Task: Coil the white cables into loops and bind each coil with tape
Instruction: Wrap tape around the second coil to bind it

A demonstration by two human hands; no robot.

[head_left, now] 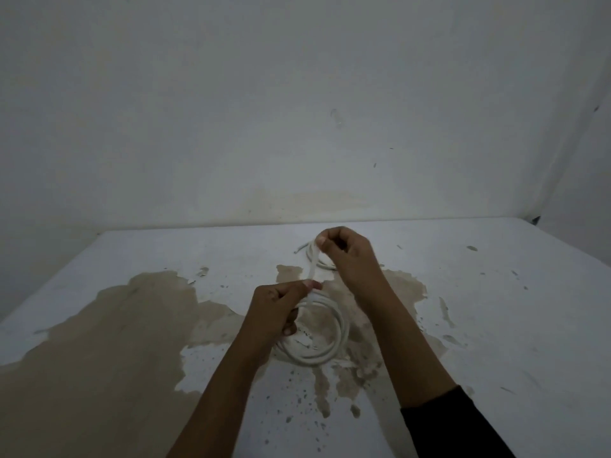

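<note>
A white cable coil (334, 342) lies as a round loop on the worn table, partly under my left hand (279, 307). A strip of pale tape (311, 264) is stretched upward between my two hands. My left hand pinches its lower end just above the coil. My right hand (344, 249) pinches its upper end higher and farther back. A second white cable (312, 254) lies behind my right hand, mostly hidden by it.
The table top (496, 309) is white with large brown patches of peeled paint at the left and centre. A stained white wall (297, 110) stands right behind the table, and another wall closes the right side.
</note>
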